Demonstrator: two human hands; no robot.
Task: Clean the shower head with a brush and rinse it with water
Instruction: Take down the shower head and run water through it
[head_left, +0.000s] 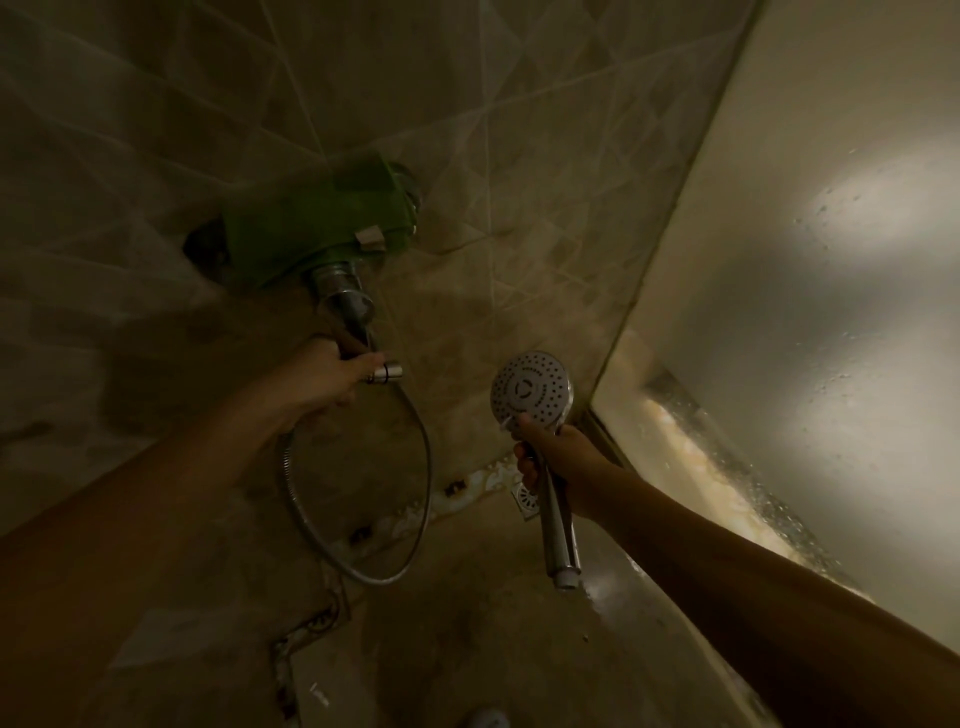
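A chrome shower head (532, 387) with a round perforated face points up toward me. My right hand (558, 460) grips its handle just below the face, and the handle's free end (563, 571) hangs down with no hose on it. My left hand (324, 376) holds the metal end fitting (387, 372) of the shower hose (415, 493), which loops down below the wall tap (345, 301). No brush is visible and no water flows.
A green cloth or cover (317, 223) lies over the tap body on the tiled wall. A frosted glass panel (805, 312) closes the right side. A floor drain (524, 501) sits in the corner. The room is dim.
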